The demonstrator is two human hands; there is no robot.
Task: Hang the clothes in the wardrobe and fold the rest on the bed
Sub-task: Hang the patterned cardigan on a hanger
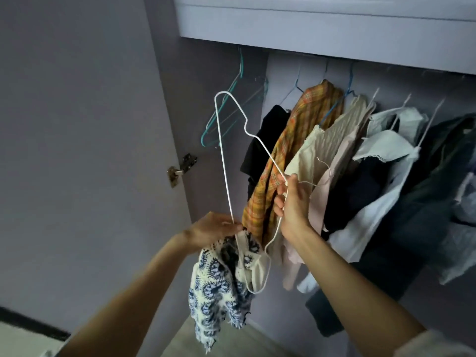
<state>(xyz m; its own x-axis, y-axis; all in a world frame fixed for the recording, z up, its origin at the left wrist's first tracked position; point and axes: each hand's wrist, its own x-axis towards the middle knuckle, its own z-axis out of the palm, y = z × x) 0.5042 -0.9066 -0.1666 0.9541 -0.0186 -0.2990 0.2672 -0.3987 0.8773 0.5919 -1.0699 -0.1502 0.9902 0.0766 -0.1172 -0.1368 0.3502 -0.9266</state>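
Blue-patterned white garment [219, 287], bunched, dangling

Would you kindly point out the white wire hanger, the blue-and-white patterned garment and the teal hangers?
white wire hanger [223, 161], head view, on its long straight bar.
blue-and-white patterned garment [213, 276], head view, on its hanging body.
teal hangers [233, 86], head view, on the upper wire.

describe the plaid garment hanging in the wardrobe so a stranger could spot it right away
Look under the wardrobe shelf at the row of hanging clothes. Second from the left, between a black garment and a cream top, hangs the plaid garment. It is the only patterned one: mustard yellow with orange checks.
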